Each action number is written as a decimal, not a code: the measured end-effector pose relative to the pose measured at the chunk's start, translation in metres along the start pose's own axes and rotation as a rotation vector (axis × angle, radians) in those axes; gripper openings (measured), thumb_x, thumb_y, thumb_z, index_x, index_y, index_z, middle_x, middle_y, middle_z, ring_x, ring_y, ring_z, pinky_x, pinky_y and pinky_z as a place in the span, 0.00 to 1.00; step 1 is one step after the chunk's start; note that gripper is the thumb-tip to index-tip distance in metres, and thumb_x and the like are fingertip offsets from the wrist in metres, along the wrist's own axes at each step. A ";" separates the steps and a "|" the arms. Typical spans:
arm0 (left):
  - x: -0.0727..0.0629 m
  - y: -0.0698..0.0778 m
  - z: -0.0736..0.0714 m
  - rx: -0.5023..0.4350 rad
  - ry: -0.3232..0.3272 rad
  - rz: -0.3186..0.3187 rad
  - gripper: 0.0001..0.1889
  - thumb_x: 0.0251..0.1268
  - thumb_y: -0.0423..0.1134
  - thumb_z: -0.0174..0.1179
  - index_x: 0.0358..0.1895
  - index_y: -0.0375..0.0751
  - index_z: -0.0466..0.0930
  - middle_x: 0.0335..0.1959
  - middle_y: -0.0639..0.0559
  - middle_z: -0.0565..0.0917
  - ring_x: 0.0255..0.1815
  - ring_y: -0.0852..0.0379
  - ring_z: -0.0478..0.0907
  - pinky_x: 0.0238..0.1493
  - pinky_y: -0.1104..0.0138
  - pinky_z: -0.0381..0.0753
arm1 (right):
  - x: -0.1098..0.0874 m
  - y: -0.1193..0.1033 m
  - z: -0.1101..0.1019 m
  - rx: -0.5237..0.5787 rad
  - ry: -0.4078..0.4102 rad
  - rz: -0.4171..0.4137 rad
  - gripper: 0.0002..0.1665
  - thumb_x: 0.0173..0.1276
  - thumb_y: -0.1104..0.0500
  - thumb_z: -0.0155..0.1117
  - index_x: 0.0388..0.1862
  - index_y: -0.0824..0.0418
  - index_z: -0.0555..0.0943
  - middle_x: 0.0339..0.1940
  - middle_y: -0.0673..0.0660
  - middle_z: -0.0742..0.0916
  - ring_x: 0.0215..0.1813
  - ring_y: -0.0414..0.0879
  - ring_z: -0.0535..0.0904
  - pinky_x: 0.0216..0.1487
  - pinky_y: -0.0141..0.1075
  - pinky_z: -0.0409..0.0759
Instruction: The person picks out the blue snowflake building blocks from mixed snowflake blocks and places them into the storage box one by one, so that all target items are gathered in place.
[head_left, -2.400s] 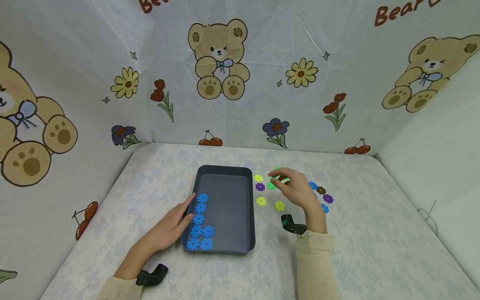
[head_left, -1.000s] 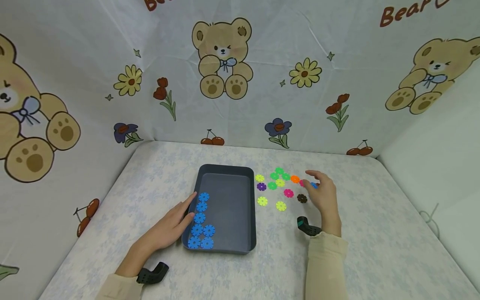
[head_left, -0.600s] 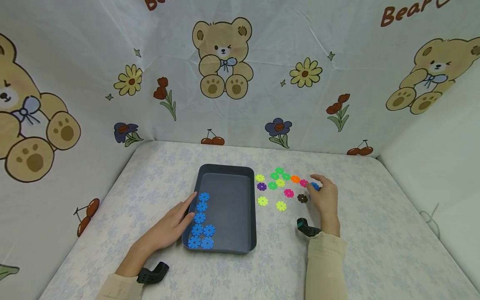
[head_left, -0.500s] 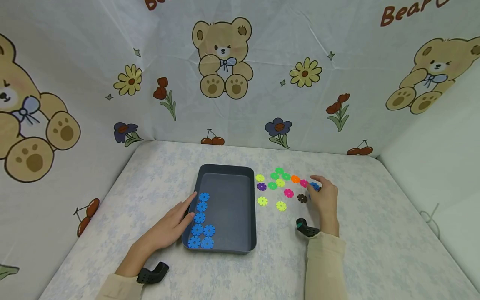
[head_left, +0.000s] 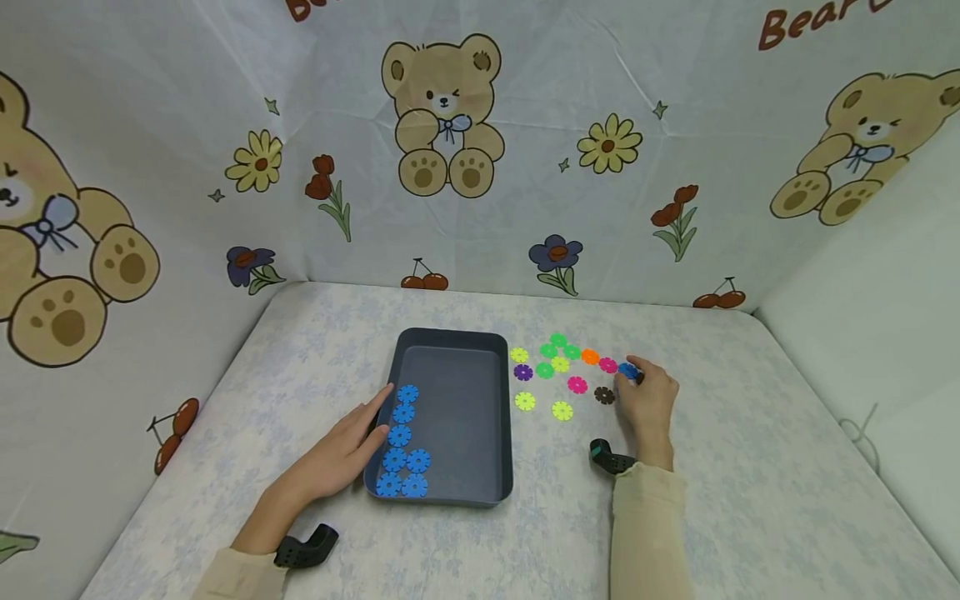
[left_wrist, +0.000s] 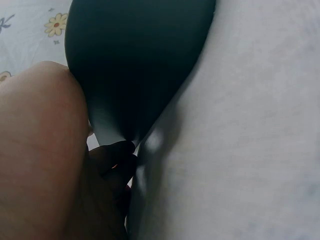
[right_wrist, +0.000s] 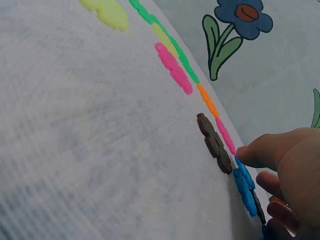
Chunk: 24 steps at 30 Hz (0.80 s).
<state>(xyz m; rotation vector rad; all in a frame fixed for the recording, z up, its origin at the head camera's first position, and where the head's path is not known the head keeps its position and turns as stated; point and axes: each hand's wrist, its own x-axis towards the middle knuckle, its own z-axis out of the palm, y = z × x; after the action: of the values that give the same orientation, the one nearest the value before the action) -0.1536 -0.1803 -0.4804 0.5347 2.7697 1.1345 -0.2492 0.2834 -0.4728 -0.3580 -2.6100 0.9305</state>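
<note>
Left hand (head_left: 333, 454), grip wide, rests on smooth tray (head_left: 465, 425); right hand (head_left: 648, 402) at notched blue disc (head_left: 627, 370), grip unclear

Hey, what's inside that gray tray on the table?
Seven blue notched discs lie along the left side of the gray tray. The left hand covers a little of that side's rim, and whatever is under the tray can't be seen.

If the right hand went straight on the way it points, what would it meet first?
Most likely the blue disc right at the right hand's fingertips; the pink disc lies just left of it. Whether the fingers already press the blue one is hard to tell.
</note>
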 end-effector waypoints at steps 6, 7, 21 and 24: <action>0.000 0.001 0.000 0.005 -0.003 -0.002 0.34 0.86 0.53 0.43 0.86 0.55 0.41 0.84 0.40 0.53 0.82 0.29 0.50 0.76 0.32 0.53 | 0.002 0.006 0.006 -0.011 0.011 -0.018 0.24 0.72 0.63 0.61 0.64 0.71 0.80 0.64 0.74 0.81 0.69 0.68 0.73 0.77 0.57 0.53; 0.000 0.001 -0.001 0.006 -0.003 -0.002 0.34 0.86 0.53 0.43 0.86 0.56 0.41 0.84 0.39 0.53 0.82 0.29 0.51 0.76 0.32 0.53 | 0.002 0.006 0.007 -0.017 0.008 -0.012 0.24 0.73 0.63 0.61 0.64 0.71 0.80 0.64 0.74 0.81 0.69 0.69 0.72 0.77 0.57 0.54; 0.000 0.001 0.000 0.005 -0.003 -0.009 0.34 0.86 0.54 0.43 0.86 0.57 0.41 0.84 0.40 0.53 0.82 0.29 0.51 0.76 0.32 0.53 | -0.001 0.001 0.009 -0.046 -0.010 0.073 0.19 0.74 0.60 0.61 0.61 0.64 0.84 0.66 0.73 0.79 0.71 0.73 0.65 0.71 0.62 0.64; 0.000 0.001 0.000 0.009 -0.004 -0.011 0.34 0.86 0.54 0.43 0.86 0.57 0.41 0.84 0.40 0.53 0.82 0.29 0.51 0.76 0.32 0.53 | -0.001 0.002 0.009 -0.037 -0.002 0.066 0.18 0.74 0.60 0.62 0.59 0.64 0.85 0.64 0.73 0.80 0.69 0.73 0.67 0.71 0.62 0.65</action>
<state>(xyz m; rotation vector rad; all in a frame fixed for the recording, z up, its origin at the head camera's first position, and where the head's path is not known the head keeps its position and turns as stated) -0.1531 -0.1797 -0.4790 0.5213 2.7721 1.1183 -0.2517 0.2792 -0.4806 -0.4559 -2.6345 0.9052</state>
